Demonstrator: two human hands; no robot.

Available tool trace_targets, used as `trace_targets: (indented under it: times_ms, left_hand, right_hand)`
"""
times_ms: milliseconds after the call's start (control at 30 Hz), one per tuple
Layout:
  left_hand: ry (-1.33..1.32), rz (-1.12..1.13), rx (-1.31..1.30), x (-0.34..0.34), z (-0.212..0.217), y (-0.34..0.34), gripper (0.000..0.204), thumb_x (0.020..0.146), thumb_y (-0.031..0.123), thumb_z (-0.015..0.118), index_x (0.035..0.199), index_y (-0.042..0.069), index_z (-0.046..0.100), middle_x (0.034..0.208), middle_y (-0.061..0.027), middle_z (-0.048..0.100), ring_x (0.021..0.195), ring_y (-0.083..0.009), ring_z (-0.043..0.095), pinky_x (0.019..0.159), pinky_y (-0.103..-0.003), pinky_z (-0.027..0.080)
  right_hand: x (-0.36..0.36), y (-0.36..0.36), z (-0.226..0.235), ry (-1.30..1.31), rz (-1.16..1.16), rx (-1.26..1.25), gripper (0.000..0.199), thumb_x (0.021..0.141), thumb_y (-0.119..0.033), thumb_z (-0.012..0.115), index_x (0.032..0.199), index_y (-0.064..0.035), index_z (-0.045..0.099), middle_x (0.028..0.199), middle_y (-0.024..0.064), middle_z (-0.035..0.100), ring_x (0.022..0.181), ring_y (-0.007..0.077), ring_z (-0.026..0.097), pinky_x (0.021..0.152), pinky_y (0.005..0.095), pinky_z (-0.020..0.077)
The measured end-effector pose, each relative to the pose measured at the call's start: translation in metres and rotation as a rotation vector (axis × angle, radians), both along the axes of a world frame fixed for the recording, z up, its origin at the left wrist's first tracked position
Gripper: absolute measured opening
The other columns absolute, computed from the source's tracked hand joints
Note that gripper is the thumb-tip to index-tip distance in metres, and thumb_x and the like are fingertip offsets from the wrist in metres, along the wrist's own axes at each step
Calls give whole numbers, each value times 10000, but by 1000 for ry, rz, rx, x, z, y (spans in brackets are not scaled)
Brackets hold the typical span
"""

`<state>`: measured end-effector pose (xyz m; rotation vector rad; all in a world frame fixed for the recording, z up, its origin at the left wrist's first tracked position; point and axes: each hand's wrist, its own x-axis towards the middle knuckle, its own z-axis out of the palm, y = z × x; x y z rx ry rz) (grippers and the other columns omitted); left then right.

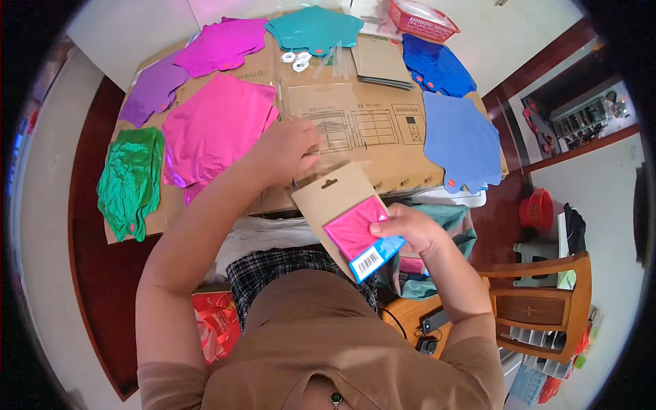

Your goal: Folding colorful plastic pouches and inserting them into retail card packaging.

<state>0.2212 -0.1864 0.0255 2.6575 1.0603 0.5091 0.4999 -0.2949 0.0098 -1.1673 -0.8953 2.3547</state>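
My right hand (pixel 410 229) grips a brown cardboard backing card (pixel 318 198) with a hang hole, its thumb pressing on a folded pink foil balloon (pixel 352 225) on the card's face. A blue label with a barcode (pixel 372 261) runs along the card's lower end. Above the card's upper left corner, my left hand (pixel 290 147) is closed, fingers curled together; whether anything thin is in them is hidden. Beyond that hand, a clear plastic sleeve (pixel 321 98) lies on the large cardboard box (pixel 396 156). Left of it spreads a stack of flat pink foil balloons (pixel 219 130).
More flat balloons surround the box top: green (pixel 130 178), purple (pixel 154 92), magenta (pixel 222 44), teal (pixel 314 31), dark blue (pixel 437 65) and light blue (pixel 461 140). White ribbon rolls (pixel 298 61), backing cards (pixel 383 60) and a red basket (pixel 424 20) are at the back. A wooden chair (pixel 540 304) stands right.
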Motion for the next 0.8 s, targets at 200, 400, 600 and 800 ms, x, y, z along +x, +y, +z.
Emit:
trace_targets:
  times_ms: [200, 400, 600, 800]
  left_hand:
    - [-129, -79, 111, -3, -8, 1, 138, 777, 161, 606, 735, 30, 621, 753, -107, 585, 743, -320, 591, 698, -424, 471]
    - [-87, -39, 121, -4, -10, 1, 148, 785, 158, 581, 709, 32, 599, 769, -111, 594, 746, -312, 602, 668, -439, 463]
    - [81, -65, 62, -1, -6, -3, 106, 770, 114, 589, 810, 21, 619, 845, -121, 630, 787, -319, 627, 708, -408, 509]
    - [105, -132, 72, -4, -15, -5, 138, 744, 82, 599, 857, 4, 616, 917, -135, 642, 806, -321, 634, 696, -392, 528]
  right_hand:
    - [-9, 19, -9, 46, 32, -67, 367, 812, -200, 731, 1066, 48, 638, 958, 103, 692, 834, 175, 673, 775, 305, 541]
    - [-9, 13, -3, 53, -28, -62, 344, 826, -208, 722, 1052, 38, 642, 945, 98, 692, 818, 178, 676, 743, 306, 548]
    - [-11, 12, -13, -41, -157, -24, 289, 835, -207, 716, 1003, 20, 656, 867, 78, 693, 726, 160, 674, 632, 278, 541]
    - [-29, -7, -4, -100, -267, 150, 230, 875, -172, 685, 1000, 21, 675, 901, 55, 696, 750, 99, 639, 704, 249, 506]
